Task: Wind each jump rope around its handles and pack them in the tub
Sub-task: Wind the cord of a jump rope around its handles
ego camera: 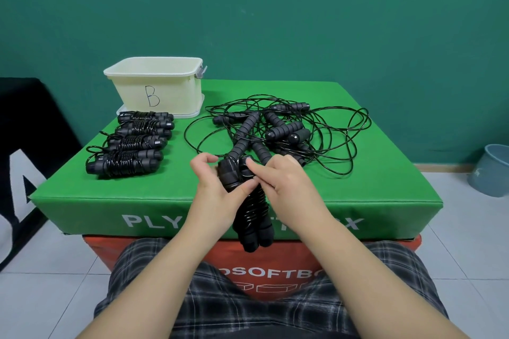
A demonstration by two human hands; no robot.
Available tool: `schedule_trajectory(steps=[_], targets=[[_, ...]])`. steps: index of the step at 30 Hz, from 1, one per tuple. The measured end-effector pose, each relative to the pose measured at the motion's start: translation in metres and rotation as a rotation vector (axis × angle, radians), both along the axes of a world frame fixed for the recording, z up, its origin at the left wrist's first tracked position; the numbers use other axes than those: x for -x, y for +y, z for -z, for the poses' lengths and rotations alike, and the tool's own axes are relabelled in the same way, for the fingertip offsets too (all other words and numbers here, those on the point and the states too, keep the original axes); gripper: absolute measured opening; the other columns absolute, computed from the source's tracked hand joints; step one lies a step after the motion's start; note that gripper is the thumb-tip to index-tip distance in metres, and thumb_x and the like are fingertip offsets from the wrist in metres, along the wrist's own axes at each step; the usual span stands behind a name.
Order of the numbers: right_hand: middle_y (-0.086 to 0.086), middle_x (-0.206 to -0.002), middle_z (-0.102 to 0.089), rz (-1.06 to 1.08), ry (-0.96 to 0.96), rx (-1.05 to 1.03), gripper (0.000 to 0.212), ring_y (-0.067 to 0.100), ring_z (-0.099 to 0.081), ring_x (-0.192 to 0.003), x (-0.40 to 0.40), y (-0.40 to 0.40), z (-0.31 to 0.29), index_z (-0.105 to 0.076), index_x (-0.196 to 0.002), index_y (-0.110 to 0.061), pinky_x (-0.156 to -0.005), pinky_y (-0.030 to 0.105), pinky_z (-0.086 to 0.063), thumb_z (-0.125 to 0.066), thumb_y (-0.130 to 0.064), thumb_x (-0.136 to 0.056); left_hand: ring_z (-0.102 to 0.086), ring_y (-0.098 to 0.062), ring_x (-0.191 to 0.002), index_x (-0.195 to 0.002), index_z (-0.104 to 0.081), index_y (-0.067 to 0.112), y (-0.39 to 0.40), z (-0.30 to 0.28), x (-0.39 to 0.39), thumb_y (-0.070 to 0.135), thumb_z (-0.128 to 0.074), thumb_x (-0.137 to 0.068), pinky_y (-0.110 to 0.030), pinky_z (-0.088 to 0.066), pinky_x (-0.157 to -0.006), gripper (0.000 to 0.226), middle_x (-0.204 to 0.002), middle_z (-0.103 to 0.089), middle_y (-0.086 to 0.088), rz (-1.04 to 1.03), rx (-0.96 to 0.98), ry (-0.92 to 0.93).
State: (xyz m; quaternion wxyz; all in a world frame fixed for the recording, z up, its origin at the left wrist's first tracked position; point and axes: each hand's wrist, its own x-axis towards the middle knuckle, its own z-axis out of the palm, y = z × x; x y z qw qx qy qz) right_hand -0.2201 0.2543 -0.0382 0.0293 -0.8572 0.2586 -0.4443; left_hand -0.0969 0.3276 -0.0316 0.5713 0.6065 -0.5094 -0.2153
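**Fifth rope being wound at the near edge**

We see both hands over the near edge of the green foam box (358, 190), at 6 o'clock on its top. The left hand (213, 190) wraps its fingers around the upper end of a held jump rope (252, 217), the paired handles pointing down toward the lap. The right hand (286, 181) pinches the cord at the top of the same bundle; black coils circle the handles mid-length. Exactly where the cord end sits under the fingers we cannot tell.

Four wound ropes (132, 143) lie side by side at 9 o'clock on the box top. The loose tangle of ropes (278, 132), handles and cord mixed, spreads from centre toward 2 o'clock. The cream tub (157, 85), marked "B", stands at 11 o'clock on its lid, just behind the wound ropes. A grey bin (493, 170) sits on the floor at far 3 o'clock.
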Motion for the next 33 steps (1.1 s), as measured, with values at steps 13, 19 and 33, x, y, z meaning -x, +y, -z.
schedule_trajectory(steps=[13,19,33], targets=[[0.011,-0.072,-0.051,0.097,-0.100,-0.017,0.035,0.030,-0.053,-0.065,-0.001,0.012,0.000,-0.067,-0.112,0.002,-0.066,0.028,-0.036,-0.046,-0.016,-0.090,-0.057,-0.016,-0.102,-0.104,-0.048,0.039,-0.003,0.001,0.003,0.028,-0.070,-0.081,-0.038,-0.049,-0.090,0.033,-0.111,-0.059,0.003,-0.053,0.002,-0.067],[0.011,-0.086,-0.053,0.032,-0.131,-0.099,0.038,0.020,-0.050,-0.077,0.003,0.008,0.006,-0.066,-0.115,0.000,-0.065,0.035,-0.046,-0.046,-0.021,-0.091,-0.064,-0.022,-0.076,-0.086,-0.066,0.038,-0.005,-0.002,-0.002,0.012,-0.077,-0.075,-0.037,-0.054,-0.075,0.031,-0.090,-0.071,-0.006,-0.042,-0.046,0.225],[-0.009,-0.082,-0.047,-0.006,-0.314,-0.313,0.024,-0.007,-0.048,-0.081,0.007,0.013,-0.007,-0.073,-0.104,-0.009,-0.076,0.004,-0.037,-0.060,-0.010,-0.084,-0.057,-0.012,-0.087,-0.100,-0.055,0.048,0.003,-0.009,-0.003,0.027,-0.066,-0.083,-0.040,-0.050,-0.087,0.029,-0.103,-0.059,0.024,0.140,0.030,0.119]])
